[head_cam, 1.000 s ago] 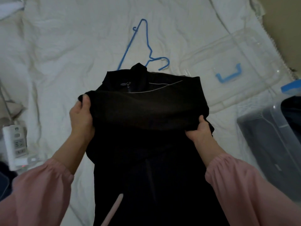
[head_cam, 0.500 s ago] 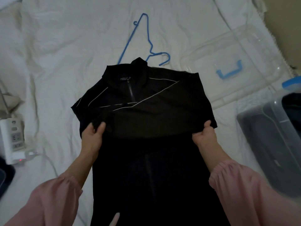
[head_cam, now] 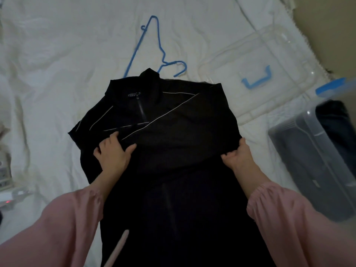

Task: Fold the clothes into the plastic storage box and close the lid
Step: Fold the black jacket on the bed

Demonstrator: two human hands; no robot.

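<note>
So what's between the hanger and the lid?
Bare white sheet only; the head view shows nothing lying between the hanger and the lid.

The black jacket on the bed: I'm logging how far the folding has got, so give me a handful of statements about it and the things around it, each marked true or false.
1. The black jacket lies on the white bedsheet with its collar pointing away from the person. True.
2. The blue hanger is still inside the jacket. False: it lies bare on the sheet beyond the collar.
3. The clear lid is closed on the storage box. False: it lies on the bed, apart from the box.
4. The right hand pinches the jacket's edge. True.
5. The left hand is off the jacket. False: it rests on the fabric.
</note>
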